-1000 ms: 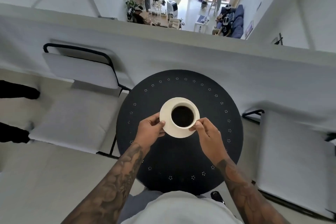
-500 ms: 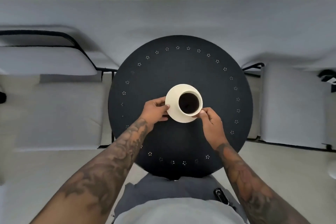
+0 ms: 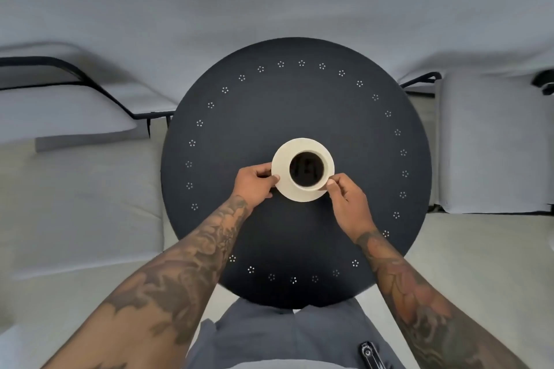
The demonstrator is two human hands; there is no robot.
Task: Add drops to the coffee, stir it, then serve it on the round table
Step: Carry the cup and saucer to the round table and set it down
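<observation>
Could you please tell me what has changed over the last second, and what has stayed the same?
The view tilted down, so the room behind the wall left the picture and the round table fills more of it. The left hand and right hand keep pinching the saucer, the coffee cup still upright on it above the tabletop.

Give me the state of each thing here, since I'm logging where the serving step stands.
cup: upright on the saucer, filled with dark coffee.
saucer: over the round table, whether set down unclear.
left hand: pinches the saucer's left rim.
right hand: fingertips at the saucer's right edge beside the cup.
round table: black, carries only the saucer and cup.
</observation>
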